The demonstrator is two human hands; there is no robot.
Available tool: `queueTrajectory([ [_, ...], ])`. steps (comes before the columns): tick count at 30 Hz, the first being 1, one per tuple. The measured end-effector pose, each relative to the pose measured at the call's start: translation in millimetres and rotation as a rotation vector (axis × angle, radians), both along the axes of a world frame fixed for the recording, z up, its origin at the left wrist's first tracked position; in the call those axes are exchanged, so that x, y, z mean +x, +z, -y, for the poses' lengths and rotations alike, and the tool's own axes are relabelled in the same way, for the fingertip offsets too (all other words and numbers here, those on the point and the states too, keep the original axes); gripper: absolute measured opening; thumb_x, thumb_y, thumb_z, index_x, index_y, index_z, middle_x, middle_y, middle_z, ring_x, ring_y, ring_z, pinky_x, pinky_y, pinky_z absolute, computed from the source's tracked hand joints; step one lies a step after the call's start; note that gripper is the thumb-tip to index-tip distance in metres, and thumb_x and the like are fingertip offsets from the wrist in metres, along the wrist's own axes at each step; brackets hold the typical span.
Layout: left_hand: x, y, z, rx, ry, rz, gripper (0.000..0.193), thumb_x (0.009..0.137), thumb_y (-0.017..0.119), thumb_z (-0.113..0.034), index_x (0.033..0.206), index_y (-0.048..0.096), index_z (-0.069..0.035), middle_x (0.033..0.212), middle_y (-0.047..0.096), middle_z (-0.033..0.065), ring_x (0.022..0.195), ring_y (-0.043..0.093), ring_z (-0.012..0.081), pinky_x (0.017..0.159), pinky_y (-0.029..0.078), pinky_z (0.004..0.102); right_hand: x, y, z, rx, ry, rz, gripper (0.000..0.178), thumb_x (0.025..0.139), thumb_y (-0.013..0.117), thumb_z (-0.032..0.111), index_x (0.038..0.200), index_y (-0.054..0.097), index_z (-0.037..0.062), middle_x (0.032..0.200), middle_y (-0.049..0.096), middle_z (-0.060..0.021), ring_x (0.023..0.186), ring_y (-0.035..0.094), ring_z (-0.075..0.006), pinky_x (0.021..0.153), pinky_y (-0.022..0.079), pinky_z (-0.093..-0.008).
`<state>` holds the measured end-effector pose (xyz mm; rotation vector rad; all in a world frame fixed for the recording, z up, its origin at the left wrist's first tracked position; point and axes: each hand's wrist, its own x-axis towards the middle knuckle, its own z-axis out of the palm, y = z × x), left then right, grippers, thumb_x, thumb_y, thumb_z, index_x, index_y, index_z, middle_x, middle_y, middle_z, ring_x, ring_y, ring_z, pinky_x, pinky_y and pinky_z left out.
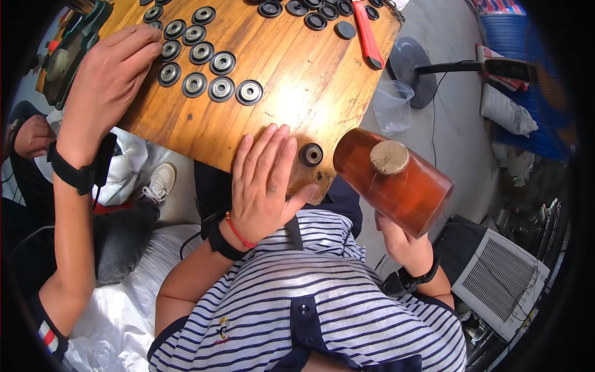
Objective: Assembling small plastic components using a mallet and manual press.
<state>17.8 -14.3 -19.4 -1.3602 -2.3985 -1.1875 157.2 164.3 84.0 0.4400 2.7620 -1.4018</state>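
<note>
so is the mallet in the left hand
No, the right hand grips the reddish-brown mallet, while the left hand rests with extended fingers at the wooden table's edge.

To the right, a clear plastic bag (393,106) is near a dark round base (410,69), a white sack (507,111) lies farther right, and a vented panel (501,276) sits nearer.

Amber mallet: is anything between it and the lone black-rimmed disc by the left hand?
Nothing visible stands between the amber mallet in the right hand and the black-rimmed disc; the left hand lies beside the disc, not over it.
</note>
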Motion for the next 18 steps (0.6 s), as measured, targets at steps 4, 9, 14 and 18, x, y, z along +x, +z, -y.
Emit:
queueTrajectory([
  [4, 5.1, -9.7, -0.9, -0.011, 0.022, -0.026, 0.087, 0.078, 0.075, -0.042, 0.139, 0.036, 0.006, 0.136, 0.049, 0.0229, 0.128, 0.048, 0.033, 0.111, 0.03, 0.0471, -29.4, 3.9, 6.0, 0.363, 0.085, 0.358, 0.03, 0.087, 0.064, 0.017, 0.11, 0.057, 0.0, 0.077, 0.065, -0.0198, 0.066, 0.063, -0.0387, 0.062, 0.052, -0.0416],
  [9, 5.3, -18.7, 5.4, -0.058, 0.035, 0.05, 0.088, 0.079, 0.071, -0.048, 0.138, 0.036, 0.007, 0.137, 0.05, 0.0202, 0.126, 0.05, 0.0299, 0.111, 0.028, 0.0437, -14.9, 33.6, 1.3, 0.259, -0.061, 0.136, 0.046, 0.098, 0.054, 0.041, 0.118, 0.053, -0.0002, 0.087, 0.058, -0.0035, 0.067, 0.054, -0.0095, 0.052, 0.044, -0.024],
  [14, 4.3, -6.4, 4.0, -0.047, 0.062, 0.021, 0.09, 0.078, 0.072, -0.047, 0.14, 0.035, 0.007, 0.137, 0.05, 0.0194, 0.125, 0.051, 0.0294, 0.111, 0.028, 0.0405, -17.2, 18.5, 2.3, 0.606, 0.326, 0.0, 0.052, 0.091, 0.064, 0.04, 0.112, 0.054, -0.0054, 0.09, 0.061, -0.0135, 0.067, 0.061, -0.0262, 0.054, 0.049, -0.0359],
  [18, 5.6, -14.9, 1.0, -0.048, 0.028, 0.082, 0.091, 0.077, 0.074, -0.042, 0.142, 0.032, 0.006, 0.141, 0.046, 0.0202, 0.127, 0.049, 0.0304, 0.11, 0.029, 0.0432, -52.2, 16.3, 4.1, -0.038, -0.083, 0.64, 0.037, 0.093, 0.062, 0.031, 0.103, 0.056, -0.0045, 0.066, 0.055, -0.018, 0.053, 0.059, -0.0268, 0.051, 0.047, -0.0354],
])
